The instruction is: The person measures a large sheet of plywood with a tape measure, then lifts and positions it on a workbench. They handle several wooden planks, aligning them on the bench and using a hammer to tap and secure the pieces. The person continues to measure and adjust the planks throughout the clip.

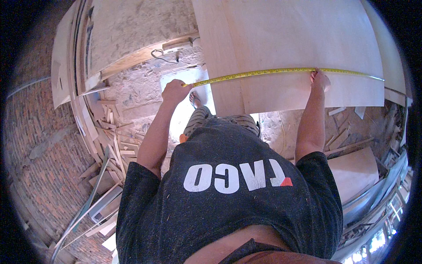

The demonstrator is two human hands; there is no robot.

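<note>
A yellow tape measure [255,72] stretches across a large pale plywood sheet [290,35], its far right end at the sheet's right edge. My left hand [176,91] is closed around the tape's left end, just off the sheet's left side; whether the case sits inside the fist is hidden. Over the right part of the sheet, my right hand [321,81] has its fingers closed at the tape's near edge, holding it. Between the two hands the tape bows slightly upward in the picture.
Wood offcuts [121,132] lie heaped at the left beside a brick surface [39,127]. A board-topped bench [140,26] with a dark cord [160,56] stands at the far left. More scraps [340,138] and a curved panel [354,169] are at the right. My foot [194,99] shows below.
</note>
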